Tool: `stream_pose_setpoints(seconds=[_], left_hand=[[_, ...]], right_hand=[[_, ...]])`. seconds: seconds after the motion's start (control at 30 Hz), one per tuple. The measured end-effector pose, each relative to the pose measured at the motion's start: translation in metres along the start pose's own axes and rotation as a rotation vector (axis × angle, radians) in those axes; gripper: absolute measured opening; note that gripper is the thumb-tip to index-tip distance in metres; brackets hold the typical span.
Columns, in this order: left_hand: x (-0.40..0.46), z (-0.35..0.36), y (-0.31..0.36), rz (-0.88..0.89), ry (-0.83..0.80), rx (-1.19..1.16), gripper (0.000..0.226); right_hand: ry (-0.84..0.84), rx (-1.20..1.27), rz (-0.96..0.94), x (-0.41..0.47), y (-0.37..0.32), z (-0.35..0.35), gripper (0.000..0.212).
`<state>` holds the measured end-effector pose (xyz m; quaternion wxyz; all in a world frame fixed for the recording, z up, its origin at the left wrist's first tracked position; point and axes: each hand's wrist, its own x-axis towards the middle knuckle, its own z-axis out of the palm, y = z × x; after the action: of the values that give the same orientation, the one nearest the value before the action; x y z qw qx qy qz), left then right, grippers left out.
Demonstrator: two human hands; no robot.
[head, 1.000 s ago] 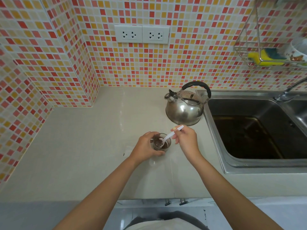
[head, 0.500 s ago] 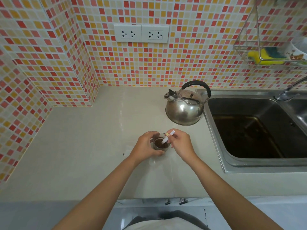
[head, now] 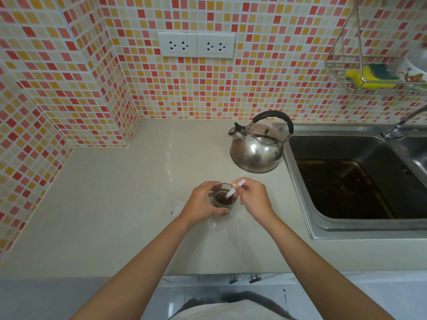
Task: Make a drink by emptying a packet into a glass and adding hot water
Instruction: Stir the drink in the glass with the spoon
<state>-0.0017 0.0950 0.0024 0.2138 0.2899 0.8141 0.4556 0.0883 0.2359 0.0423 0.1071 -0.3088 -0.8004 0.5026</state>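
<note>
A small clear glass (head: 223, 200) of dark brown drink stands on the pale counter (head: 120, 204), near its front middle. My left hand (head: 203, 202) wraps around the glass from the left. My right hand (head: 253, 199) pinches a white plastic spoon (head: 234, 191) by its handle. The spoon slants down to the left with its bowl in the drink. A steel kettle (head: 257, 148) with a black handle sits behind the glass, at the sink's left edge. No packet is in view.
A steel sink (head: 360, 179) with a dark basin fills the right side, its tap (head: 402, 125) at the far right. A wire rack (head: 360, 68) on the tiled wall holds a yellow sponge. Two wall sockets (head: 196, 45) sit above the counter.
My right hand has swung the spoon around inside the glass, its handle going from pointing far right to more upright and closer over the rim. My left hand has stayed on the glass.
</note>
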Motion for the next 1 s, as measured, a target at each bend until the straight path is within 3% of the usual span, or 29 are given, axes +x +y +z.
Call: stream_pose_setpoints(seconds=[0.07, 0.2, 0.3, 0.43, 0.57, 0.67, 0.8, 0.93, 1.0], left_hand=[[-0.0002, 0.0003, -0.0002, -0.001, 0.0, 0.004, 0.08], [-0.0004, 0.0007, -0.0019, 0.001, 0.008, -0.017, 0.077], [0.0, 0.0016, -0.0036, -0.003, 0.009, -0.026, 0.078], [-0.0023, 0.0033, -0.0055, -0.019, 0.036, -0.082, 0.077], [-0.0035, 0.0053, -0.0066, -0.037, 0.052, -0.128, 0.077], [-0.0046, 0.0062, -0.008, -0.044, 0.063, -0.147, 0.077], [-0.0045, 0.0075, -0.009, -0.04, 0.067, -0.166, 0.076], [-0.0051, 0.0069, -0.0092, -0.037, 0.063, -0.166, 0.075], [-0.0045, 0.0068, -0.0094, -0.033, 0.059, -0.162, 0.075]], right_hand=[[0.044, -0.036, -0.007, 0.0005, 0.0011, -0.0007, 0.014], [-0.02, 0.01, 0.016, 0.0, -0.0018, 0.0018, 0.014], [0.051, -0.01, 0.03, 0.0022, -0.002, -0.0004, 0.016], [-0.039, 0.049, 0.056, 0.0021, -0.005, -0.0004, 0.015], [0.049, 0.017, 0.033, 0.0046, -0.0027, -0.002, 0.015], [-0.03, 0.031, 0.063, 0.0034, -0.0031, 0.0, 0.016], [0.055, 0.042, 0.049, 0.0038, -0.0016, -0.0002, 0.016], [-0.042, 0.035, 0.041, 0.0033, -0.0038, 0.0005, 0.017], [0.003, 0.029, 0.003, 0.0032, -0.003, 0.0008, 0.015]])
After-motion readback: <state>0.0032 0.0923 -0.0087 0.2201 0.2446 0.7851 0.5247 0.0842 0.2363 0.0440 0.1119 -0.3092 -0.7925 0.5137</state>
